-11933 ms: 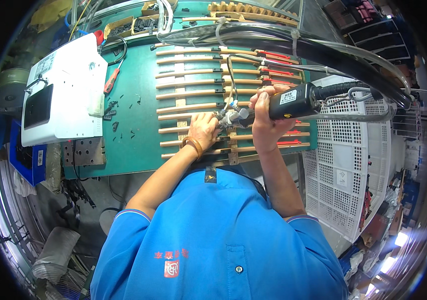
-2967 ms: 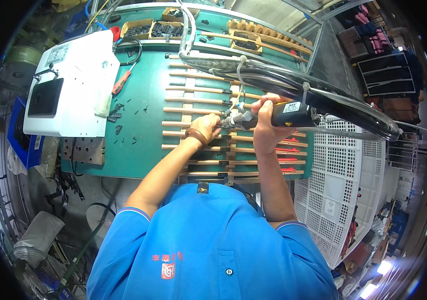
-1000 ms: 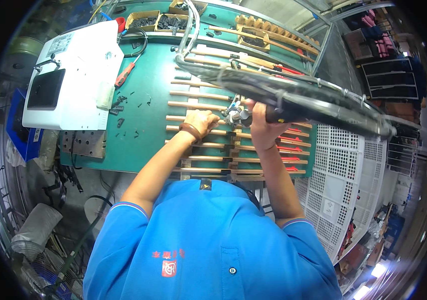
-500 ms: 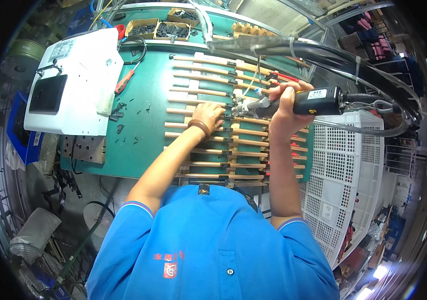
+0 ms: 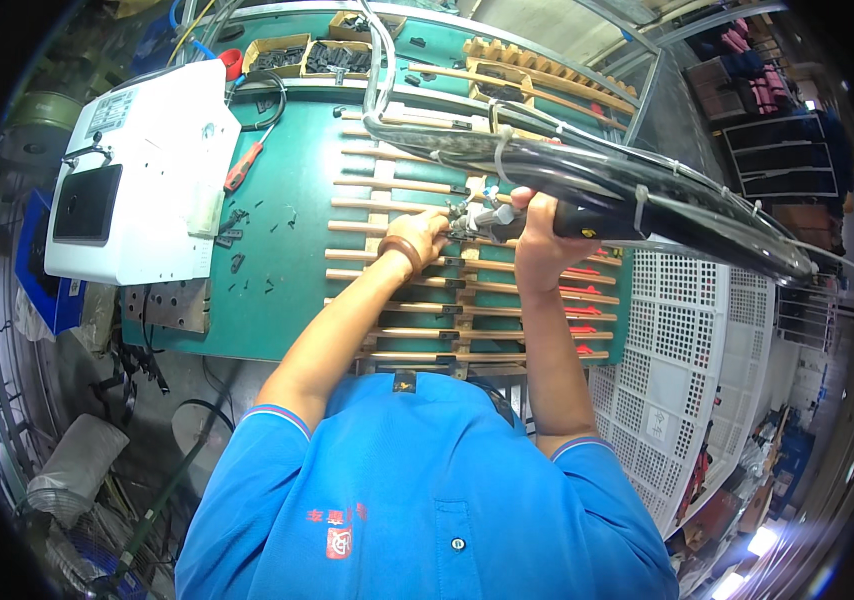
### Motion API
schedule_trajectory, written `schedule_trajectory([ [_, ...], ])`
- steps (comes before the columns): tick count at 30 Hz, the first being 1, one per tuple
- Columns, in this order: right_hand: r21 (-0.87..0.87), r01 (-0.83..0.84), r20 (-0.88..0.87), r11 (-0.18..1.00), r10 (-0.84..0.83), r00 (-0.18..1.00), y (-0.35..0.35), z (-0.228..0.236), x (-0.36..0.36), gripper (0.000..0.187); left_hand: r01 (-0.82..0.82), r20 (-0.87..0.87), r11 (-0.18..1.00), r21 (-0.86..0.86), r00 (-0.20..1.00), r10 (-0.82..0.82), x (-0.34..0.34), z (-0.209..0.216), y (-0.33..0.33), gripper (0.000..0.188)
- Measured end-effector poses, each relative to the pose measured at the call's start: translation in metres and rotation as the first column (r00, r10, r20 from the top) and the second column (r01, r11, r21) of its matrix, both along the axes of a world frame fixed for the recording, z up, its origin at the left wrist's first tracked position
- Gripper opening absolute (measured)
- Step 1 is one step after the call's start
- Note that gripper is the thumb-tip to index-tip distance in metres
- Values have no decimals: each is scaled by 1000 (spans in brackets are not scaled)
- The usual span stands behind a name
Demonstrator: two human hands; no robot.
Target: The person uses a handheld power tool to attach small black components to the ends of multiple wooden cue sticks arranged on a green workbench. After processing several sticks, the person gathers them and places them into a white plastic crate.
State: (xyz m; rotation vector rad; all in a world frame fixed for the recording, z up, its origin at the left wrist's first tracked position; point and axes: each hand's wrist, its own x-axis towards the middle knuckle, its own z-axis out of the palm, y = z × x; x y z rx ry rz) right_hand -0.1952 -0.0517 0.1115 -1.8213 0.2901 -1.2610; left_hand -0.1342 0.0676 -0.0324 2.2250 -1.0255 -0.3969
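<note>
My right hand (image 5: 544,240) is wrapped around a black power screwdriver (image 5: 579,222) lying nearly level, its metal nose (image 5: 482,218) pointing left. The nose meets the row of wooden rods (image 5: 367,228) at a small black fitting, mostly hidden. Just left of that tip, my left hand (image 5: 422,236), with a brown bangle at the wrist, bends its fingers over one rod; the fingertips are partly hidden by the tool. Several parallel rods lie crosswise on wooden supports, many with a black fitting (image 5: 452,310) near the middle and red pieces (image 5: 584,317) toward the right.
A thick black hose bundle (image 5: 667,190) hangs over the rods' right part. A white machine (image 5: 147,170) stands left, beside a red-handled screwdriver (image 5: 244,166) and loose screws on the green table (image 5: 277,320). Boxes of black parts (image 5: 339,58) stand behind. White crates (image 5: 662,380) are right.
My right hand and the power screwdriver have moved left, toward my left hand. The hose bundle has swung lower and nearer, covering part of the tool. My left hand has barely moved.
</note>
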Motion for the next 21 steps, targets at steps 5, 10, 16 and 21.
schedule_trajectory([
  [5, -67, 4, -11, 998, -5, 1000, 0, -4, 0, 25, -5, 0, 1000, -8, 1000, 5, 0, -2, 1, 18],
  [10, -164, 60, -103, 985, -78, 992, 2, -6, -1, 28, 8, 2, 999, 35, 1000, -8, 1, -6, 1, 20],
  [16, -410, 68, -137, 910, -135, 981, -1, -19, 0, 41, -36, 184, 999, -27, 982, 40, 9, 11, 24, 15],
  [21, -337, -80, -80, 938, 56, 995, -6, -16, 10, 41, 14, 211, 981, -193, 977, 28, 20, -10, 35, 7],
])
